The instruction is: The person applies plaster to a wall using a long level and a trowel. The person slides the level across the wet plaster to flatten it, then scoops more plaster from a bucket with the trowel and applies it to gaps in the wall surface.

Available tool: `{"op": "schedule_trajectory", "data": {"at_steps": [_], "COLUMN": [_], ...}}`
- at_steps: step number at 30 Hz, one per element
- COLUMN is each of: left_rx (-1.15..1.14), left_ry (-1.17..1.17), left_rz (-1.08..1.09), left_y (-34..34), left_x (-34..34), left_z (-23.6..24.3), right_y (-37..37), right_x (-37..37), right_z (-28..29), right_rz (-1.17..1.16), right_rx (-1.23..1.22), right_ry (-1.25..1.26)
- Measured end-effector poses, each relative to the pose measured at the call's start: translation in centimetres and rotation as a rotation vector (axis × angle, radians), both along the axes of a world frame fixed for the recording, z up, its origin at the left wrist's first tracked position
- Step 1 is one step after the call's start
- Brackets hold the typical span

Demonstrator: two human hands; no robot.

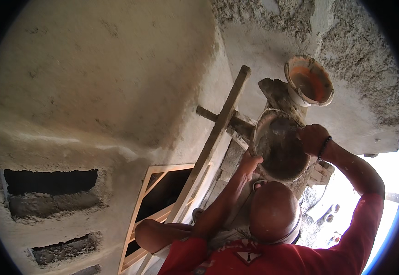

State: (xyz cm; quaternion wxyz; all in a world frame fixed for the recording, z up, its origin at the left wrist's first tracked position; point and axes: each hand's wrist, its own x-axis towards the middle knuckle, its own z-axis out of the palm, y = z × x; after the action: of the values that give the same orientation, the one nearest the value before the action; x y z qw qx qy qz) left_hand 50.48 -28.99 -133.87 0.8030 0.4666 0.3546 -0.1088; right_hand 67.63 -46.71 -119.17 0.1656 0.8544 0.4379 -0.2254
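Note:
Neither my left hand nor my right hand shows. Below me a person in a red shirt (291, 261) sits or crouches, seen from behind and above. That person's left hand (251, 164) grips the near left rim of a round, mortar-crusted basin (279, 146). The person's right hand (313, 139), with a dark beaded bracelet at the wrist, is closed at the basin's right side; whether it holds a tool is hidden. Some dark, wet-looking material coats the inside of the basin. Just beyond stands a bucket (309, 82), orange inside and smeared with mortar.
A long wooden pole (218, 130) slants up beside the basin, crossed by a shorter timber (241, 123). Rough planks (279, 94) lie under the bucket. At left are a plastered wall (94, 82) with rectangular openings (50, 183) and a wooden frame (140, 201). Bright daylight enters at right.

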Motion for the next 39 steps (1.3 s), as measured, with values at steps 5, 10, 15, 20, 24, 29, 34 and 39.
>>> {"op": "schedule_trajectory", "data": {"at_steps": [5, 10, 15, 20, 24, 29, 34, 39], "left_rx": [0.006, -0.056, -0.011, -0.011, 0.006, -0.008, -0.037, -0.046], "left_ry": [0.017, 0.054, 0.024, 0.01, 0.064, 0.044, 0.07, 0.24], "left_rz": [-0.054, -0.034, -0.011, -0.061, -0.037, -0.064, -0.074, -0.037], "left_y": [-1.1, -0.5, -0.4, -0.2, 1.8, -0.4, -1.9, -2.3], "left_x": [0.8, 0.1, 0.4, 0.4, -1.9, 0.4, 1.4, 2.0], "left_z": [0.2, -1.6, -2.2, -1.8, -1.5, -1.5, -1.7, 0.5], "right_y": [-2.4, -2.7, -2.9, -1.9, 2.0, 0.8, -0.3, 3.9], "right_x": [-3.9, -5.9, -3.3, -0.9, -0.7, -1.6, -0.7, 0.8], "right_z": [-6.1, -1.3, 0.2, -1.7, -2.7, -5.3, -7.2, -17.2], "right_rz": [0.062, 0.216, 0.199, 0.125, 0.163, 0.132, 0.527, 0.654], "right_rx": [0.115, 0.013, -0.043, -0.08, 0.026, -0.1, -0.451, -1.165], "right_ry": [-0.003, 0.249, 0.334, 0.157, 0.085, -0.103, -0.099, 0.09]}}
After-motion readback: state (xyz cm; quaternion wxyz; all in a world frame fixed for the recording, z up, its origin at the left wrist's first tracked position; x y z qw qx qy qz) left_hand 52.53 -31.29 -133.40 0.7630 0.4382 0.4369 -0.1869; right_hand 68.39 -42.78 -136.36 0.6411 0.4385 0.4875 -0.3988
